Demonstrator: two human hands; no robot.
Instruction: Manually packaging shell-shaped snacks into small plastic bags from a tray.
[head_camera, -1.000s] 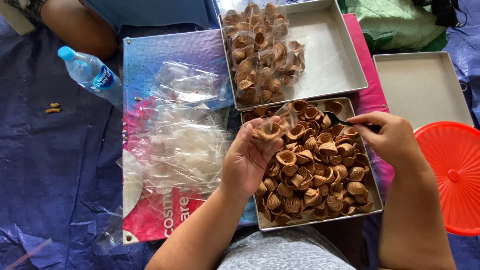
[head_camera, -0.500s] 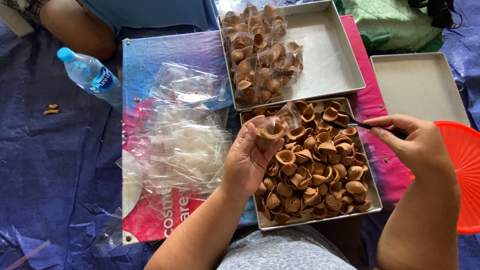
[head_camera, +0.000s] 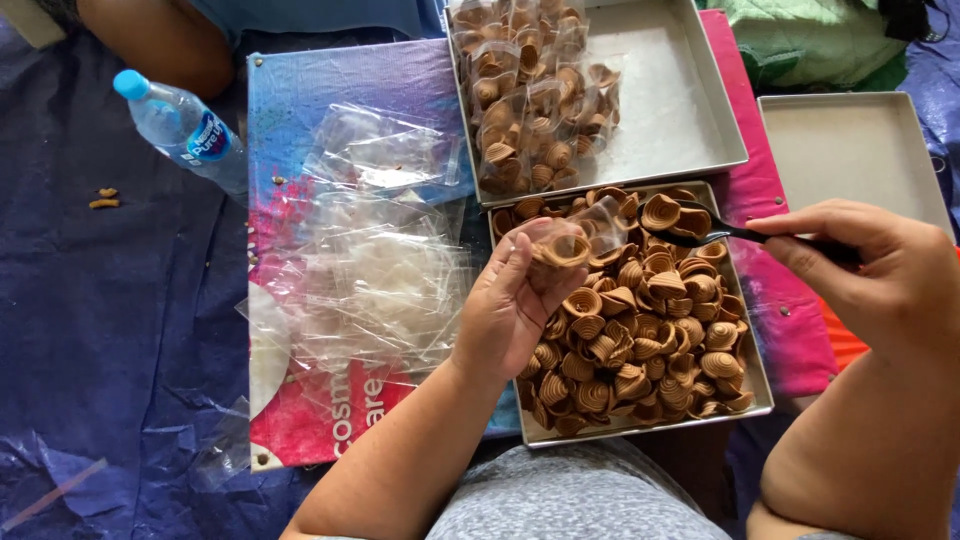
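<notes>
My left hand (head_camera: 515, 300) holds a small clear bag (head_camera: 590, 232) with a brown spiral cookie in it, over the near metal tray (head_camera: 640, 428) full of loose brown spiral cookies (head_camera: 640, 340). My right hand (head_camera: 880, 270) grips the handle of a black spoon (head_camera: 700, 230). The spoon's bowl carries two cookies above the tray's far end, close to the bag's mouth.
A second metal tray (head_camera: 680, 100) behind holds several bagged cookies (head_camera: 530, 100). An empty tray (head_camera: 850, 150) lies at right, with an orange lid (head_camera: 845, 340) below it. Loose clear bags (head_camera: 370, 260) cover a printed board. A water bottle (head_camera: 180, 125) lies at left near another person's knee (head_camera: 160, 40).
My right hand has drawn back to the right and lifted the spoon with cookies out of the pile. The left hand with the bag rose slightly.
</notes>
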